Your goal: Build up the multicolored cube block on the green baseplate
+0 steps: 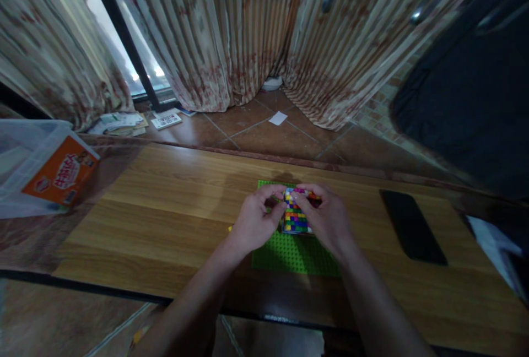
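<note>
A block of many small coloured bricks (294, 220) stands on a green studded baseplate (289, 258) near the front edge of the wooden table. My left hand (258, 216) is at the block's left side, thumb and index finger bent together at its upper left edge. Over the right side lies my right hand (326, 216), its thumb on the top face and its fingers curled round the far right edge. Whether a small piece sits between the left fingertips is too small to tell.
A black phone (413, 227) lies on the wooden table (165, 208) at the right. At the far left stands a clear plastic box (33, 125) with an orange label. Papers (119, 123) lie behind the table, before the curtains (198, 32). A tiny yellow piece (231, 228) is beside my left wrist.
</note>
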Motion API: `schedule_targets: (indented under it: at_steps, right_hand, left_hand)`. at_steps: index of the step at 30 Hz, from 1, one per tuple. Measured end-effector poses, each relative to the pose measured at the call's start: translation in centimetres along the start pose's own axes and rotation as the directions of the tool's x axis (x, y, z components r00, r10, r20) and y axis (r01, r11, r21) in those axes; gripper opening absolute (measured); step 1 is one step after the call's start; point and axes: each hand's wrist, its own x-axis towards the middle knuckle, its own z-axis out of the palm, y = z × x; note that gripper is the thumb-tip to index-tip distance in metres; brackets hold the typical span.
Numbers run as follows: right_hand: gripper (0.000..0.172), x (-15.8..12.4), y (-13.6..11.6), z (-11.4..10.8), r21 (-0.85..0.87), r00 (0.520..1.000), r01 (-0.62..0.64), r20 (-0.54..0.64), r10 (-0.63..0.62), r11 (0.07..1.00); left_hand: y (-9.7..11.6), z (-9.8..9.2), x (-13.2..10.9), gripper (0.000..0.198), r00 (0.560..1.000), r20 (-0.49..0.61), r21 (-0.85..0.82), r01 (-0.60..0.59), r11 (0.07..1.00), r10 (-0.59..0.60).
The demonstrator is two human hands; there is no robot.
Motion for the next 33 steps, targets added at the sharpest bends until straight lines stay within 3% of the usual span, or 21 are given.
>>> schedule_targets:
  at_steps: [5,8,11,14,15,17,20,26,33]
  right_hand:
    - [0.033,0.1,0.1,0.1,-0.006,1.000,-0.012,0.000,0.012,1.000]
    - [0.033,0.1,0.3,0.1,-0.013,1.000,-0.010,0.017,0.011,1.000]
    - [0.032,-0.4,-0.2,-0.5,-0.037,0.996,0.064,-0.061,-0.066,0.997]
    - [0.022,-1.8,-1.9,-0.8,-0.111,0.931,0.221,-0.271,-0.244,0.969]
    - [0.018,-2.4,-2.6,-0.7,-0.111,0.917,0.262,-0.282,-0.283,0.959]
    - [0.017,-4.0,-3.8,0.2,-0.054,0.926,0.338,-0.159,-0.342,0.940]
    - [0.021,-6.2,-4.4,2.9,0.034,0.865,0.483,0.132,-0.483,0.875]
    - [0.023,-7.8,-3.1,7.6,-0.077,0.892,0.427,0.196,-0.407,0.901]
    - [0.026,-7.1,-2.7,8.8,-0.137,0.910,0.394,0.200,-0.364,0.909]
  left_hand:
    - [0.1,-0.2,-0.1,0.026,1.000,0.005,-0.013,0.027,1.000,-0.027]
    - [-0.3,-1.0,0.2,0.025,0.998,-0.048,-0.061,0.042,0.997,-0.045]
    - [-0.7,-2.8,1.0,0.024,0.983,-0.175,-0.146,0.028,0.989,-0.053]
    - [-0.7,-4.9,1.6,0.020,0.920,-0.377,-0.209,0.028,0.977,-0.107]
    - [-0.7,-5.5,1.8,0.020,0.894,-0.430,-0.234,0.029,0.972,-0.130]
    - [-0.5,-6.3,1.9,0.020,0.854,-0.493,-0.282,0.028,0.959,-0.170]
    - [-0.4,-6.6,1.7,0.020,0.838,-0.509,-0.318,0.027,0.948,-0.194]
    - [-0.6,-5.9,1.6,0.017,0.887,-0.423,-0.297,0.056,0.953,-0.184]
    - [-0.7,-6.2,1.5,0.012,0.900,-0.394,-0.299,0.067,0.952,-0.187]
